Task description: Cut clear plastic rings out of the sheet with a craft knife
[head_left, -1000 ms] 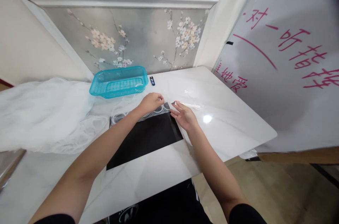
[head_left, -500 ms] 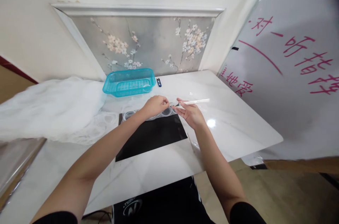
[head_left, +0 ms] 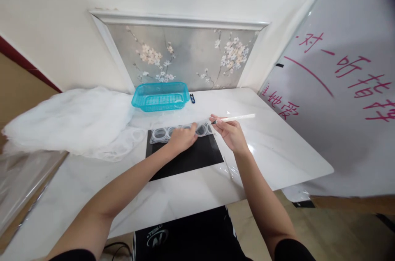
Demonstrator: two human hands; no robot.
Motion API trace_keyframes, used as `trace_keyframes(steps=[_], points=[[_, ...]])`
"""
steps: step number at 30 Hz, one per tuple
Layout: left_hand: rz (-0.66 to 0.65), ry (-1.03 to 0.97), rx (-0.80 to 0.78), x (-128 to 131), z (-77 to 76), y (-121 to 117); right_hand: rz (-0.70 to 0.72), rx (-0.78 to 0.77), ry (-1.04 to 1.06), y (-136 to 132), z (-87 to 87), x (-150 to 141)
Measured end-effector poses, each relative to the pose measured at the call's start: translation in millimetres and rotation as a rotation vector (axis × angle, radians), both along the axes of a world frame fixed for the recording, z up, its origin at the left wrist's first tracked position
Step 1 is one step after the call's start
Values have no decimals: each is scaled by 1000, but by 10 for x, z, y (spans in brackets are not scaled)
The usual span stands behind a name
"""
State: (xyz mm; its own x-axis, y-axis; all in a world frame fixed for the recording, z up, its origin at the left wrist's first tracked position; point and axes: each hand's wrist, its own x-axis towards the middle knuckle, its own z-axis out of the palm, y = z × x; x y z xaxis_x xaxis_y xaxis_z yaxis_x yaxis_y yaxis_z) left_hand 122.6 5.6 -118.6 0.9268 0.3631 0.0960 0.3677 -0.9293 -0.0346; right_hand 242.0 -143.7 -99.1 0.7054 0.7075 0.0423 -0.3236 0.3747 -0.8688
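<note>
Whiteboard (head_left: 339,102), magenta handwriting: top row reads 对一听指, following character runs to the frame edge; long stroke beneath. Lower row reads 她爱, character left of it only partly visible. Black garment (head_left: 191,234) on the person's lap: big "N" in an oval logo, small "NEILL" above it, first letter unclear.

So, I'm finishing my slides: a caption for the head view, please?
Left hand on a white ringed strip over black sheet; right hand holding a slim white dark-tipped tool.
</note>
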Motion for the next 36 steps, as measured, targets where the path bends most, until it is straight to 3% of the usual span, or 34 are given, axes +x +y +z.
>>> trace_keyframes(steps=[6,11,20,26,32,36], points=[[127,52,73,-433,-14,302,-1,14,-4,-167,87,-31],[160,87,98,-703,4,468,32,6,-2,-342,19,-83],[3,99,59,-679,-150,350,51,0,27,-493,-25,-163],[2,51,91,-587,-157,337,31,-4,49,-531,-21,-196],[49,57,124,-773,-130,540,25,-25,40,-647,-142,-195],[57,50,139,-1024,-58,547,45,-98,32,-751,-285,-196]])
